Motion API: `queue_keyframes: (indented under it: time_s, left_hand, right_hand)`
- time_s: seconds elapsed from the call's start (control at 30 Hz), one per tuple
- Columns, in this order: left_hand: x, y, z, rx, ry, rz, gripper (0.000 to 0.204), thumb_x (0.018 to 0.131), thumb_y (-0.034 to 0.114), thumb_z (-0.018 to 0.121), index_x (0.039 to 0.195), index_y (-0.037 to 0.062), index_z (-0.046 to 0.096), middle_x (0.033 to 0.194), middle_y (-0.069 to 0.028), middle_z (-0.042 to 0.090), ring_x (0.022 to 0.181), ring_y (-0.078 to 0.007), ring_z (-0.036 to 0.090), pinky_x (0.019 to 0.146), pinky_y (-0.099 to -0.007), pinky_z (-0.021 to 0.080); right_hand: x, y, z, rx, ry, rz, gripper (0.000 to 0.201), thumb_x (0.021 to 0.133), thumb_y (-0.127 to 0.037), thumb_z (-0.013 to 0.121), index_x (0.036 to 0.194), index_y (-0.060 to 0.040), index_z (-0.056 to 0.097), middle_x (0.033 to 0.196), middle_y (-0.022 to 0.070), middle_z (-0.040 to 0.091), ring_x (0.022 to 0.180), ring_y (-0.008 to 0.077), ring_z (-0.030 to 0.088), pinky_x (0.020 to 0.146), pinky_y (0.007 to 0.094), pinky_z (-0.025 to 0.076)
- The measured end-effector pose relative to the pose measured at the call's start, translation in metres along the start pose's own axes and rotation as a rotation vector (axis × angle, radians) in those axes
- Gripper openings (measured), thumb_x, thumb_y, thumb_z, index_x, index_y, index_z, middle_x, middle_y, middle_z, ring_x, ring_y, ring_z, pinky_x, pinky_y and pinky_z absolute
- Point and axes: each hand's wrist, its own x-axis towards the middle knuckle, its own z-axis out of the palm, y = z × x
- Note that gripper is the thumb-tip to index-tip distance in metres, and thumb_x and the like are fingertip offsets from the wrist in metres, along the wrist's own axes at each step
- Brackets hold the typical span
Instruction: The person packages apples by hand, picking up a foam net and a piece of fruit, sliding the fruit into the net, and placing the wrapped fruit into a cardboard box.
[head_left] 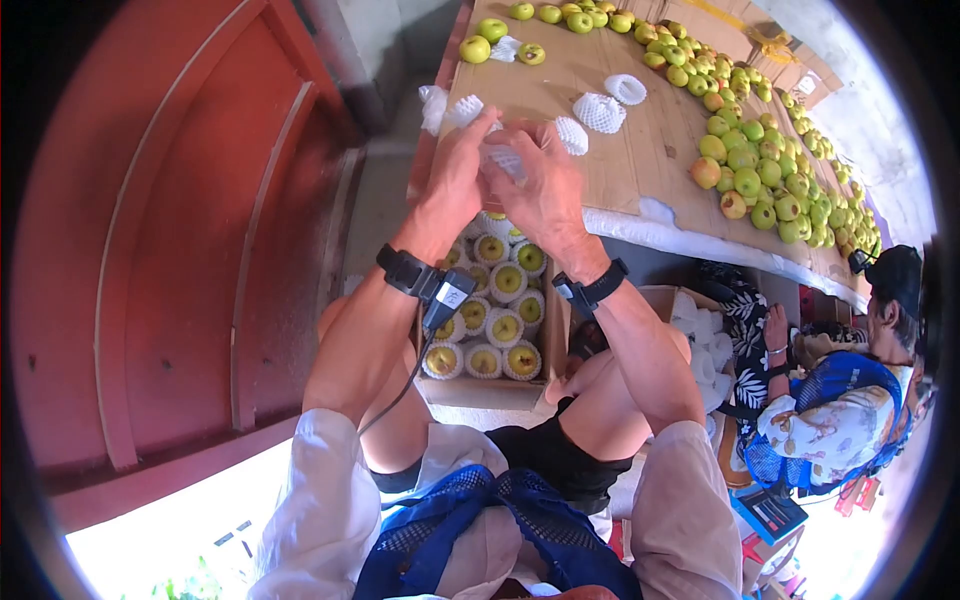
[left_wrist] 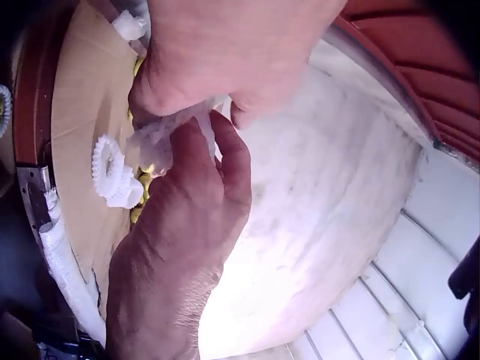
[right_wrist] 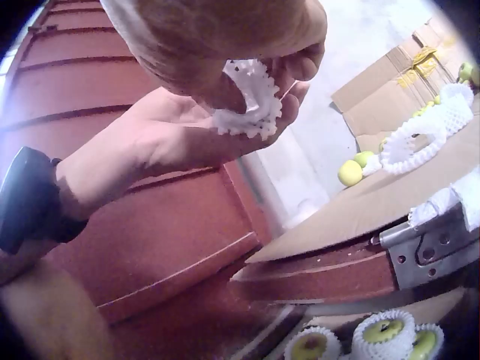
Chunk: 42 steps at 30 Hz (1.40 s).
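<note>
Both hands meet over the near left edge of the cardboard-covered table, above a carton. Between them they hold a white foam net sleeve [right_wrist: 259, 105] with a scalloped rim. My left hand [head_left: 455, 180] holds it from one side, palm turned up in the right wrist view. From the other side my right hand [head_left: 548, 185] grips it, its thumb at the opening. The fingers partly hide the sleeve. Below, the carton [head_left: 553, 340] holds several apples [head_left: 505, 326] in foam sleeves. Loose foam sleeves [head_left: 600, 113] lie on the table just beyond the right hand.
A large pile of green apples [head_left: 760, 170] covers the right and far side of the table [head_left: 650, 190]. A red door [head_left: 180, 250] stands at left. At right, another person [head_left: 835, 420] sits near a box of white foam sleeves [head_left: 705, 340]. A metal hinge [right_wrist: 427, 251] shows at the table edge.
</note>
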Motion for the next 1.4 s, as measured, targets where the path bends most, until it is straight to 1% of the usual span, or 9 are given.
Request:
queue_keyframes:
  time_s: [0.1, 0.2, 0.3, 0.5, 0.9, 1.0, 1.1, 1.2, 1.4]
  left_hand:
    - [0.009, 0.003, -0.012, -0.018, -0.079, 0.054, 0.036, 0.102, 0.030, 0.057, 0.124, 0.0011, 0.057, 0.118, -0.0147, 0.066, 0.107, -0.0240, 0.063, 0.097, -0.0389, 0.051]
    - [0.017, -0.001, -0.019, 0.045, -0.138, 0.134, 0.042, 0.103, 0.031, 0.055, 0.127, -0.0024, 0.055, 0.123, -0.0198, 0.066, 0.110, -0.0254, 0.063, 0.099, -0.0392, 0.050]
    - [0.013, -0.003, -0.015, 0.130, -0.196, 0.128, 0.046, 0.104, 0.032, 0.052, 0.131, -0.0043, 0.053, 0.124, -0.0223, 0.066, 0.112, -0.0262, 0.064, 0.099, -0.0390, 0.050]
    - [0.005, 0.003, -0.009, 0.185, -0.260, 0.035, 0.048, 0.106, 0.035, 0.048, 0.134, -0.0030, 0.051, 0.122, -0.0236, 0.066, 0.106, -0.0265, 0.067, 0.090, -0.0377, 0.055]
    - [0.004, 0.009, -0.012, 0.128, -0.052, -0.074, 0.035, 0.106, 0.038, 0.052, 0.107, 0.0030, 0.054, 0.085, -0.0077, 0.059, 0.081, -0.0252, 0.064, 0.075, -0.0413, 0.056]
    - [0.006, 0.012, -0.022, -0.006, -0.077, -0.088, 0.032, 0.107, 0.037, 0.049, 0.100, 0.0059, 0.052, 0.076, -0.0013, 0.051, 0.068, -0.0183, 0.054, 0.067, -0.0358, 0.050]
    - [0.004, 0.017, -0.025, -0.105, -0.062, -0.119, 0.031, 0.108, 0.036, 0.047, 0.095, 0.0078, 0.051, 0.069, 0.0039, 0.041, 0.059, -0.0115, 0.041, 0.058, -0.0298, 0.039]
    - [0.003, 0.020, -0.030, -0.144, -0.056, -0.142, 0.032, 0.109, 0.036, 0.045, 0.093, 0.0085, 0.050, 0.066, 0.0064, 0.034, 0.054, -0.0077, 0.033, 0.053, -0.0266, 0.032]
    - [0.003, 0.022, -0.028, -0.052, -0.049, -0.109, 0.032, 0.109, 0.037, 0.046, 0.093, 0.0090, 0.050, 0.066, 0.0053, 0.034, 0.053, -0.0079, 0.031, 0.051, -0.0269, 0.030]
  right_hand:
    - [-0.002, 0.007, 0.002, 0.236, 0.022, -0.016, 0.030, 0.089, -0.021, 0.070, 0.113, -0.0038, 0.065, 0.111, 0.0131, 0.061, 0.102, 0.0298, 0.062, 0.089, 0.0402, 0.050]
    - [0.003, 0.011, -0.003, 0.559, 0.039, 0.379, 0.031, 0.095, -0.028, 0.067, 0.112, -0.0018, 0.065, 0.106, 0.0080, 0.061, 0.101, 0.0213, 0.061, 0.089, 0.0362, 0.049]
    - [0.006, 0.012, -0.019, 0.936, -0.201, 0.727, 0.033, 0.099, -0.031, 0.064, 0.115, -0.0025, 0.065, 0.106, 0.0036, 0.063, 0.101, 0.0149, 0.060, 0.085, 0.0319, 0.049]
    - [0.003, 0.015, -0.020, 1.030, -0.504, 0.727, 0.038, 0.103, -0.028, 0.060, 0.132, -0.0050, 0.058, 0.111, 0.0009, 0.064, 0.102, 0.0107, 0.061, 0.077, 0.0274, 0.049]
    - [-0.017, 0.022, -0.001, 0.849, -0.701, 0.708, 0.020, 0.104, -0.025, 0.055, 0.105, -0.0053, 0.059, 0.082, 0.0021, 0.061, 0.069, 0.0112, 0.062, 0.058, 0.0238, 0.046]
    - [-0.029, 0.006, 0.008, 0.538, -0.521, 0.448, 0.020, 0.100, -0.016, 0.059, 0.102, 0.0030, 0.057, 0.088, 0.0233, 0.065, 0.082, 0.0346, 0.065, 0.075, 0.0421, 0.051]
    - [-0.037, -0.010, 0.014, 0.520, -0.314, 0.250, 0.019, 0.097, -0.011, 0.061, 0.102, 0.0050, 0.053, 0.091, 0.0306, 0.061, 0.088, 0.0478, 0.059, 0.082, 0.0483, 0.048]
    - [-0.044, -0.010, 0.023, 0.375, -0.331, 0.202, 0.018, 0.101, -0.009, 0.054, 0.116, 0.0019, 0.053, 0.089, 0.0201, 0.061, 0.081, 0.0294, 0.054, 0.081, 0.0424, 0.049]
    - [-0.044, -0.016, 0.022, 0.462, -0.357, 0.290, 0.016, 0.103, -0.014, 0.055, 0.109, 0.0009, 0.052, 0.073, 0.0110, 0.056, 0.067, 0.0188, 0.048, 0.066, 0.0345, 0.046]
